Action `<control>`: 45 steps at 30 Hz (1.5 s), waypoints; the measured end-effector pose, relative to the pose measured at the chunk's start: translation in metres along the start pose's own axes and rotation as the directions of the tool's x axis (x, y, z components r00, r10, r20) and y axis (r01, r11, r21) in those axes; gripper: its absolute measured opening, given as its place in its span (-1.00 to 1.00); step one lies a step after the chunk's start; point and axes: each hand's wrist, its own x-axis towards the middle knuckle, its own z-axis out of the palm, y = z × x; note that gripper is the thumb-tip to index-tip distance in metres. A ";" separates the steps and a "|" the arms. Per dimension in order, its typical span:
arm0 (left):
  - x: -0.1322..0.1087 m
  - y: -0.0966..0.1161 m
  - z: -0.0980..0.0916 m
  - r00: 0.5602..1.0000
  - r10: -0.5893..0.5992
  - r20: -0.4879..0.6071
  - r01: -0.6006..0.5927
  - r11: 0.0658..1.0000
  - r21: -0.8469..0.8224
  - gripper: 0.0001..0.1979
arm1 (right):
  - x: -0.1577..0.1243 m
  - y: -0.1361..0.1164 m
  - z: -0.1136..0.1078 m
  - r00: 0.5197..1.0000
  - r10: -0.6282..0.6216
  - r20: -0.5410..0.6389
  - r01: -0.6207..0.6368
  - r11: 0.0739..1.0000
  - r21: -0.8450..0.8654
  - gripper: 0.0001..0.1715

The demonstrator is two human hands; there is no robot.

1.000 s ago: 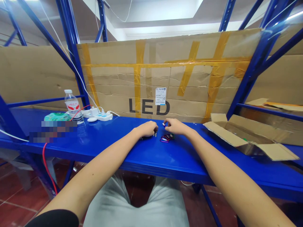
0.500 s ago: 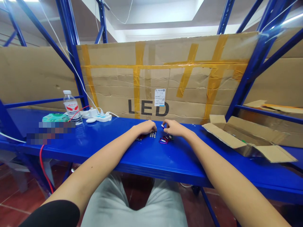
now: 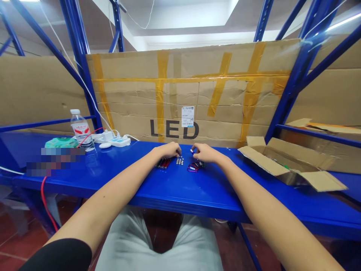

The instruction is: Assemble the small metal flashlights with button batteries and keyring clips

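My left hand [image 3: 169, 149] is closed, its fingertips pinched down at the back of a group of small round silver pieces [image 3: 179, 162] on the blue table [image 3: 169, 190]. Whatever lies between those fingertips is too small to make out. Under and in front of that hand lie several slim red and dark tubes [image 3: 164, 163], side by side. My right hand [image 3: 205, 152] pinches a small blue carabiner [image 3: 192, 151] with a pale part, mostly covered by the fingers. Just below it rests a small pile of carabiners [image 3: 194, 166], pink, red and dark.
An open cardboard box [image 3: 293, 165] stands at the right. To the left are a water bottle [image 3: 82, 130], a green packet [image 3: 60, 143] and a white power strip [image 3: 120, 141] with cables. Behind the table rises a large taped carton [image 3: 132, 101] marked LED, between blue rack posts.
The view has shifted slightly. My left hand has moved a little left and back, uncovering more of the red tubes and silver pieces. My right hand keeps its pinch.
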 end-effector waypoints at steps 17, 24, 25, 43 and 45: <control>0.015 0.003 0.002 0.992 0.091 0.089 -0.090 0.996 -0.010 -0.77 | 0.007 0.009 0.003 1.000 -0.004 -0.001 0.004 0.999 -0.033 -0.59; 0.012 0.006 0.007 0.998 -0.006 0.060 0.008 1.000 -0.027 -0.90 | 0.003 0.006 0.002 1.000 0.009 0.011 -0.009 1.000 -0.013 -0.57; 0.012 0.007 0.008 0.998 -0.024 0.060 0.026 0.999 -0.031 -0.91 | 0.003 0.005 0.001 1.000 0.013 0.016 -0.013 1.000 -0.008 -0.56; -0.006 0.032 -0.002 0.803 0.052 -0.594 -0.211 0.956 -0.202 -0.92 | 0.009 0.001 0.016 0.990 -0.101 -0.097 0.133 0.892 0.432 -0.66; -0.009 0.036 -0.002 0.816 0.052 -0.575 -0.229 0.943 -0.241 -0.92 | 0.009 0.001 0.017 0.985 -0.126 -0.119 0.167 0.875 0.454 -0.69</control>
